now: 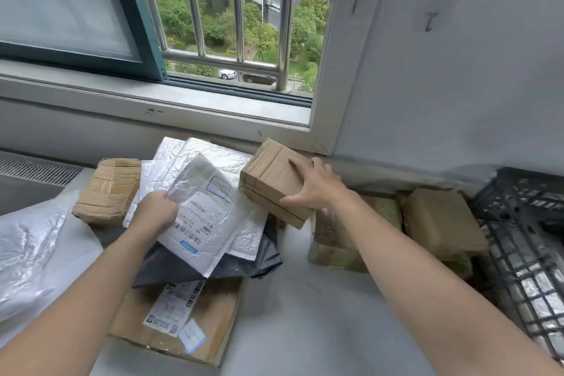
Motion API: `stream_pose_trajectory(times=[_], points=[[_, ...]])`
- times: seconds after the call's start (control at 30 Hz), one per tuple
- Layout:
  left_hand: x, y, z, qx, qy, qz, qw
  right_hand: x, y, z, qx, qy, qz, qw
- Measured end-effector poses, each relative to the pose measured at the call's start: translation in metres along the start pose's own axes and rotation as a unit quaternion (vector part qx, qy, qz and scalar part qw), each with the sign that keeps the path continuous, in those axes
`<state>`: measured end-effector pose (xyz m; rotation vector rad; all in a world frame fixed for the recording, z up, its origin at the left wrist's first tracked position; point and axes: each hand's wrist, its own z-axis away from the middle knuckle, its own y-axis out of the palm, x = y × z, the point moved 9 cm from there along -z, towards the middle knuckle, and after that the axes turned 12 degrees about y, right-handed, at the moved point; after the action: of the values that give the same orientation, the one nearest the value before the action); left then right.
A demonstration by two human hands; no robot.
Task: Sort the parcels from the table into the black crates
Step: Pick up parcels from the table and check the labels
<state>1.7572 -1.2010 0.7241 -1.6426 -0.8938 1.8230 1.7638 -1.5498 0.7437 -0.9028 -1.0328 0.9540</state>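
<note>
**Flat carton up front still waiting while both hands work the pile**

Nearest to where I stand, a flat carton (213, 308) with a printed label lies on the grey tabletop (305, 330), untouched. A dark grey poly bag (244, 259) overlaps its far edge.

On that bag sits a heap of pale mailers. The left hand (155, 210) is closed on the left edge of the top one, a white padded mailer (207, 223), with a thin grey pouch (195, 174) lying across its far end. The right hand (317, 186) grasps a small brown box (271, 180), fingers over the top and thumb on the near side. The box is tilted, and I cannot tell whether it is clear of the heap.

By my reckoning the sorting is well short of finished. Still on the tabletop are the carton, the poly bag, several mailers, a taped box (110, 189) at the far left and a crumpled white bag (30, 247) near the left edge.

Off to the right stands a black crate (525, 253), with silvery packets showing through its lattice, so some soft parcels look sorted. Beside it, lower than the tabletop, lie two wrapped boxes (439, 217); whether a crate holds them I cannot tell.
</note>
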Motion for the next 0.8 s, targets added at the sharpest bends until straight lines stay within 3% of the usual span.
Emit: stream_pose_trajectory(times=[0.2,0.33,0.47,0.6,0.73,0.8], points=[[0.026,-0.117,0.01,-0.191,0.018,0.098,0.977,0.088,0.035,0.002,-0.003,-0.007,0.007,1.0],[0.024,-0.152,0.01,-0.286,0.012,0.263,0.921,0.127,0.044,0.008,0.011,-0.03,-0.007,0.999],[-0.008,-0.144,0.003,-0.241,0.042,0.309,0.919,0.144,0.041,0.018,0.057,-0.024,-0.001,0.998],[-0.025,-0.117,-0.005,-0.18,0.041,0.355,0.916,0.152,0.0,0.033,-0.018,-0.059,-0.137,0.989],[-0.038,-0.095,-0.001,-0.148,0.043,0.385,0.91,0.146,-0.03,0.051,-0.027,-0.047,-0.428,0.902],[-0.048,-0.086,0.003,-0.131,0.057,0.389,0.91,0.143,-0.036,0.056,-0.025,-0.037,-0.491,0.87]])
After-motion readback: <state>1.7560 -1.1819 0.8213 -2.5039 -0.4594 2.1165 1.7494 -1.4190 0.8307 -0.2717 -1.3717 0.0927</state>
